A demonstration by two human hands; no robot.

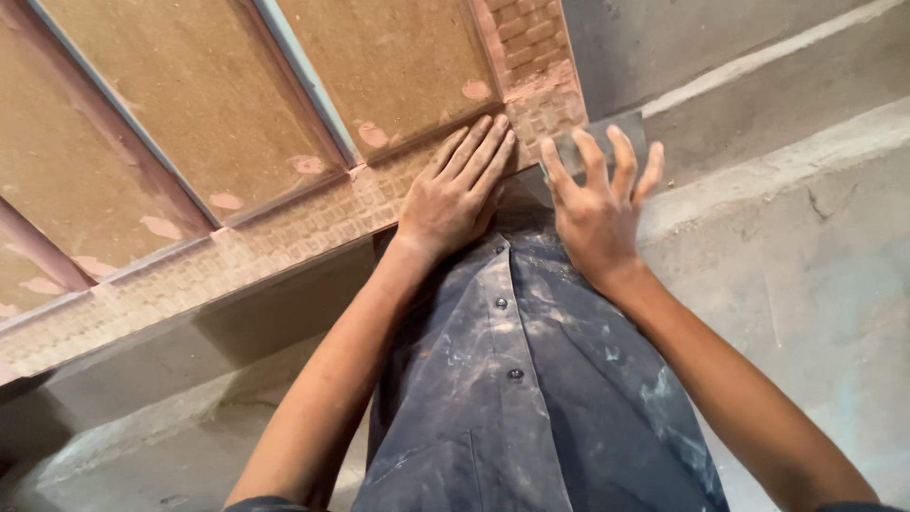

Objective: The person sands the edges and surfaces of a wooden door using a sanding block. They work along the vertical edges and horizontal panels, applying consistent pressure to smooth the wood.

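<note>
While the camera looks straight down the wearer's front, a dusty dark blue button-up shirt [517,379] fills the bottom middle of the view, streaked with pale powder. Two bare forearms reach forward from either side of it.

Left hand [455,190] lies flat, palm down, fingers straight and close together, pressed on the lower edge of a wooden door panel [218,104]. It holds nothing; its fingertips rest on a strip carved with a small basket-weave pattern [237,251] that runs along the panel's bottom border and turns up its right-hand side.

Right hand [597,204] is just beside the left, near the panel's corner. Its fingers are spread wide and laid over a grey rectangular piece, apparently a sheet of sandpaper [611,142], pinning it down with the open palm instead of gripping it. The sheet sits at the corner of the door where the patterned strip meets the grey surface beyond; whether it rests on the wood or just off its edge cannot be told.

Further out, the panel shows flat brown recessed fields framed by raised mouldings, with pinkish patches of filler [374,133] dotted along the edges. A grey concrete floor [806,265] with a crack and a low step lies to the right and beyond
</note>
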